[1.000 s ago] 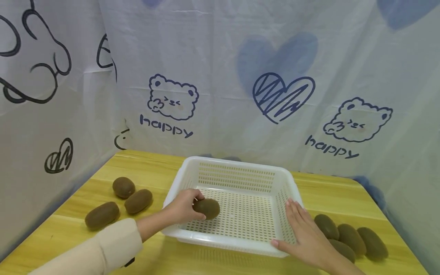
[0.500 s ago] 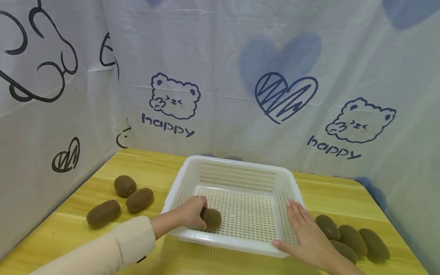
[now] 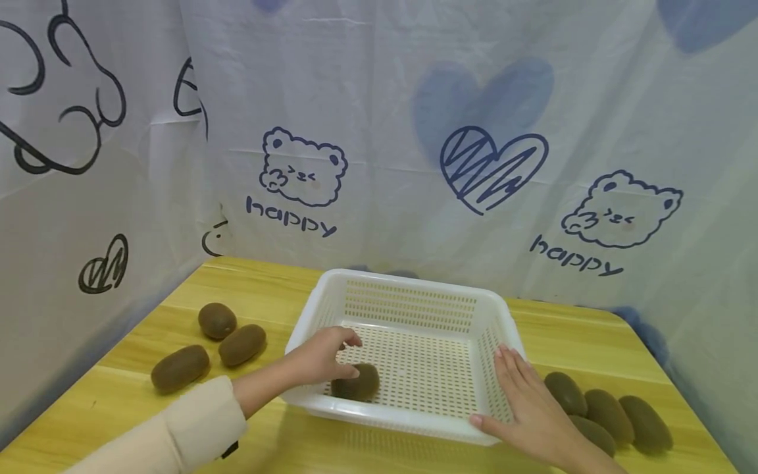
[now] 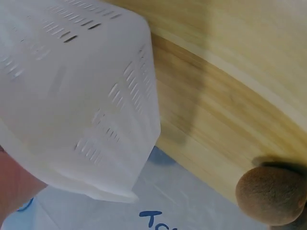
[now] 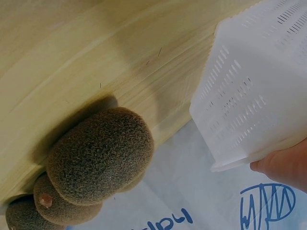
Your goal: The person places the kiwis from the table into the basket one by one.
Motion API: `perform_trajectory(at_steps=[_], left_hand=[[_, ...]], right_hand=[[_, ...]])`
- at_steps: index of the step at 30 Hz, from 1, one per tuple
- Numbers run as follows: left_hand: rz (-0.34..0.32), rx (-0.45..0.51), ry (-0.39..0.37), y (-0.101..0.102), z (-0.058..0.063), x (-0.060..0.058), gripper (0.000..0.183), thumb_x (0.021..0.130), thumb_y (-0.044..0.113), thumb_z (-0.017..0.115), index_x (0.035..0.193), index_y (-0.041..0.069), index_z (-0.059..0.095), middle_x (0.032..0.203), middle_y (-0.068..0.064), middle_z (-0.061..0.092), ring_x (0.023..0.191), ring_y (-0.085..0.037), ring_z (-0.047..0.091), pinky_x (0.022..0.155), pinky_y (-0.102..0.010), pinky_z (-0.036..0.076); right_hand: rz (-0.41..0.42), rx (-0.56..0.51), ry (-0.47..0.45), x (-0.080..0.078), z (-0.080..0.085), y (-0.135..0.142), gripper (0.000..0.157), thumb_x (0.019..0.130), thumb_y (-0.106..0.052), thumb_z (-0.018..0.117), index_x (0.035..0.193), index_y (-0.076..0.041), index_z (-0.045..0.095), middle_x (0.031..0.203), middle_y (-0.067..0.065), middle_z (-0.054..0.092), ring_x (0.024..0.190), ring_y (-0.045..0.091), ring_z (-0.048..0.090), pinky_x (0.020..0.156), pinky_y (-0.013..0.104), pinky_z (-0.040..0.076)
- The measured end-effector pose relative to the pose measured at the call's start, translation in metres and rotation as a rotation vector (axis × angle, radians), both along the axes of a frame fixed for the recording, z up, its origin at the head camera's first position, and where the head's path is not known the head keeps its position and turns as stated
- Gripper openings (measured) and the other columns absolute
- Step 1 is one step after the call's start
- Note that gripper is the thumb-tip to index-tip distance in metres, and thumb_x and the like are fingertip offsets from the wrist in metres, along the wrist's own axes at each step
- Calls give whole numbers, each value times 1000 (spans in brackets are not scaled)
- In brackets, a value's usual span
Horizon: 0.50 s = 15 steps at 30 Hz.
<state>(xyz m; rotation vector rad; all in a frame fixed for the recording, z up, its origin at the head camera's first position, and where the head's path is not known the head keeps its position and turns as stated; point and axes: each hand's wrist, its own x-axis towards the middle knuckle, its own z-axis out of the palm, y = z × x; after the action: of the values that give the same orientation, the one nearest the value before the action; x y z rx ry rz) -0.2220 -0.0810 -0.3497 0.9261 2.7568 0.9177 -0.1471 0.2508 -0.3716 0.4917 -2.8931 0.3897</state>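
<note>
A white perforated plastic basket (image 3: 408, 421) stands in the middle of the table. In its front left corner lies a brown kiwi (image 3: 362, 387). Just above that fruit is my left hand (image 3: 316, 359), its fingers spread apart and its thumb partly over the kiwi; whether the thumb touches it I cannot tell. My right hand (image 3: 530, 408) rests with straight fingers on the basket's right rim. In the right wrist view, part of the right hand (image 5: 285, 165) shows at the rim. The left wrist view shows the basket's outer side (image 4: 72, 96).
On the left of the yellow wood-grain table (image 3: 260, 296) lie three kiwis (image 3: 242, 345). Several more kiwis (image 3: 608, 416) are bunched to the right, close beside my right hand. A printed cloth (image 3: 379, 197) hangs behind the table and along its sides.
My left hand gripped the kiwi and shifted it slightly toward the basket's front; now its fingers have loosened and lifted off. My right hand has stayed on the rim.
</note>
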Motion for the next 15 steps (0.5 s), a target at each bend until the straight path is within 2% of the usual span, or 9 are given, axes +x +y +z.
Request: perform_trajectory(at_steps=[6, 11, 15], left_hand=[[90, 177, 165, -6, -3, 6, 44, 78, 11, 73, 118, -2, 57, 116, -16, 61, 103, -32, 58, 84, -42, 53], [177, 325, 305, -12, 0, 11, 35, 77, 10, 74, 109, 2, 64, 111, -11, 65, 103, -27, 61, 83, -41, 54], [235, 407, 416, -20, -3, 15, 36, 72, 8, 77, 105, 0, 66, 110, -13, 66, 105, -30, 61, 87, -44, 52]], right_hand=[[1, 9, 2, 1, 0, 1, 98, 77, -57, 63, 139, 11, 30, 149, 27, 24, 137, 44, 23, 96, 0, -19], [6, 12, 15, 0, 0, 1, 98, 77, -57, 63, 140, 11, 30, 149, 26, 24, 137, 43, 23, 97, 0, -18], [6, 17, 15, 0, 0, 0, 98, 77, -58, 63, 140, 11, 29, 149, 26, 24, 138, 43, 21, 98, 1, -18]])
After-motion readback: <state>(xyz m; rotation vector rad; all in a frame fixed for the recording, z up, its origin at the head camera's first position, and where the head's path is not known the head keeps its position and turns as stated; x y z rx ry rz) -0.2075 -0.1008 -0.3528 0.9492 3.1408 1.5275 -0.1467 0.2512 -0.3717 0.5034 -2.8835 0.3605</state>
